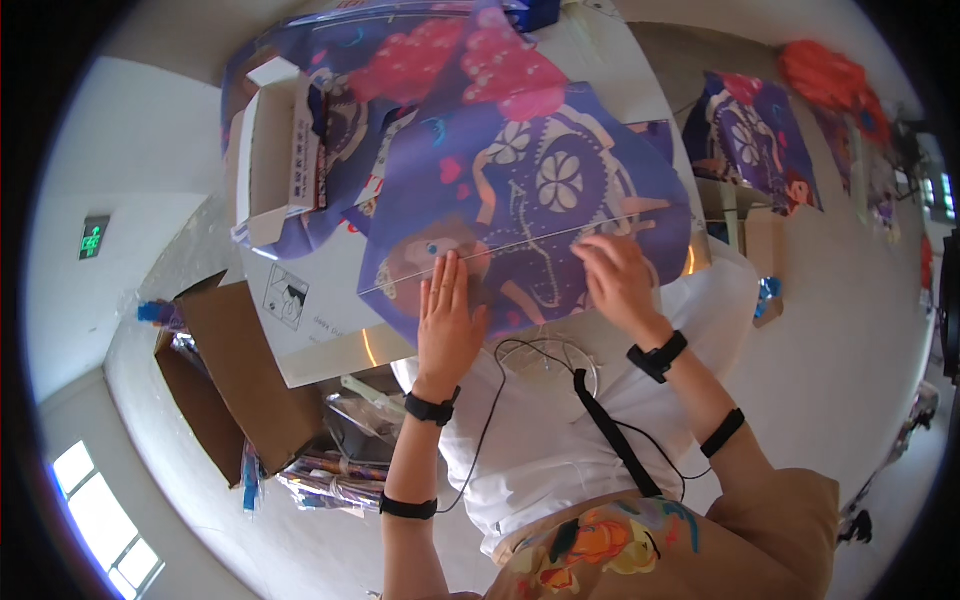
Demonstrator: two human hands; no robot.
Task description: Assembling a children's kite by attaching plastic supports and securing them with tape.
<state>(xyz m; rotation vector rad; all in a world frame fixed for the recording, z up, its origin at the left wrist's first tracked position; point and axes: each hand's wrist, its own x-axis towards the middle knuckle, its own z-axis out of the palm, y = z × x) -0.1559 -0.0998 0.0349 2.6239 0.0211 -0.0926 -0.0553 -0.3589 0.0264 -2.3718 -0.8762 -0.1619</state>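
A thin purple printed sheet (560, 215) with a cartoon figure and pink shapes lies across the board in front of me. A thin pale rod or line (520, 241) runs slantwise over it. My left hand (449, 325) rests flat on the sheet, fingers stretched out, just below the line's left part. Farther right, my right hand (615, 280) touches the sheet beside the line with its fingers bent toward the thumb. Whatever may be between those fingertips is hidden.
An opened white carton (272, 150) stands on the board's left side. A brown cardboard box (245, 375) is at lower left, near bundled wrapped items (335, 480). Another printed purple sheet (745, 140) and a red bundle (830, 85) lie at right. A black cable crosses my lap.
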